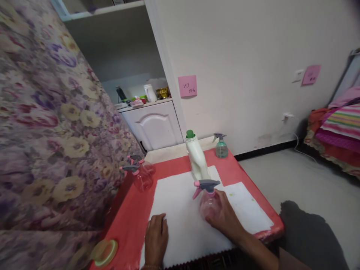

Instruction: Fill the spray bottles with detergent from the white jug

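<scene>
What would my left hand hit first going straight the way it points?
The way looks free: your left hand points along the white cloth, seemingly passing left of the white bottle, though depth is unclear.

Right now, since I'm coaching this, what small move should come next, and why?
Perhaps bring the left hand to the held pink spray bottle to steady it: only the right hand grips it, while the left rests apart on the white sheet.

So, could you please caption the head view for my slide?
Right hand holding a pink spray bottle; left hand on a white sheet.
</scene>
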`<state>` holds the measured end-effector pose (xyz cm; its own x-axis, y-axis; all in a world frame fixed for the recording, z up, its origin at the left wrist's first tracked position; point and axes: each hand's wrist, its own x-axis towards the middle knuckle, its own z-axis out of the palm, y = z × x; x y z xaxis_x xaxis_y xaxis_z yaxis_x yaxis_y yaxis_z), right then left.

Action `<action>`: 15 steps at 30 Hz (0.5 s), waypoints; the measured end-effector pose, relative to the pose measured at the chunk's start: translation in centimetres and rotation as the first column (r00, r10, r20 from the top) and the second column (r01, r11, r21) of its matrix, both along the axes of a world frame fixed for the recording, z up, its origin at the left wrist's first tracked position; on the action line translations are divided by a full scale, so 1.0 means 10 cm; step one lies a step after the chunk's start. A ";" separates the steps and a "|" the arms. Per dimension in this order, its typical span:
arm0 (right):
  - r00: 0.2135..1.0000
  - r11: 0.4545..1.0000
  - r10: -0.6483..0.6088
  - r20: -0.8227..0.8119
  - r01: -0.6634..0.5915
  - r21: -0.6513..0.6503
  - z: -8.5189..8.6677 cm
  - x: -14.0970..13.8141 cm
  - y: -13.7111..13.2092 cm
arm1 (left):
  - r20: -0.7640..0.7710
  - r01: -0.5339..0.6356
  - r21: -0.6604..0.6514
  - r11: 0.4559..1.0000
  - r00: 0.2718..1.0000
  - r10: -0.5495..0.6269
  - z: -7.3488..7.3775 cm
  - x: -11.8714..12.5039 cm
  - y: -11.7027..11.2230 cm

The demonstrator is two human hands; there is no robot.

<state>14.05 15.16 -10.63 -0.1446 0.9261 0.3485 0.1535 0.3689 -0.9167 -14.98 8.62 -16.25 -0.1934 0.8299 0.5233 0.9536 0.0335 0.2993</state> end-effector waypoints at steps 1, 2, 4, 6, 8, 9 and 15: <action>1.000 1.000 0.022 -0.004 -0.022 0.005 0.01 0.09 0.07 | -0.001 0.003 0.010 1.000 1.000 -0.003 -0.02 -0.01 0.00; 0.999 0.999 0.036 -0.018 -0.036 0.007 0.02 0.20 0.15 | -0.001 0.005 0.021 1.000 1.000 -0.005 -0.03 -0.03 0.01; 0.999 1.000 -0.021 -0.035 0.020 -0.024 0.07 0.42 0.38 | 0.002 0.006 0.035 0.999 1.000 -0.006 -0.05 -0.05 0.01; 0.996 0.996 -0.088 -0.030 0.088 -0.031 0.12 0.64 0.67 | 0.006 0.005 0.034 0.999 1.000 -0.006 -0.06 -0.06 0.02; 0.992 0.992 -0.122 -0.010 0.122 -0.017 0.15 0.83 1.01 | 0.016 0.002 0.025 1.000 1.000 -0.002 -0.07 -0.07 0.03; 0.990 0.990 -0.138 -0.017 0.138 0.001 0.15 0.90 1.18 | 0.022 0.000 0.020 1.000 1.000 0.000 -0.07 -0.08 0.04; 0.980 0.986 -0.165 -0.108 0.167 0.006 -0.01 1.03 2.00 | 0.034 0.023 -0.016 1.000 0.999 -0.022 -0.12 -0.23 0.05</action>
<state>24.35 35.13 -10.76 0.0493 0.9287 0.3675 0.1151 0.3602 -0.9258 -17.29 9.11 -17.47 -0.1922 0.8426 0.5030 0.9434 0.0175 0.3311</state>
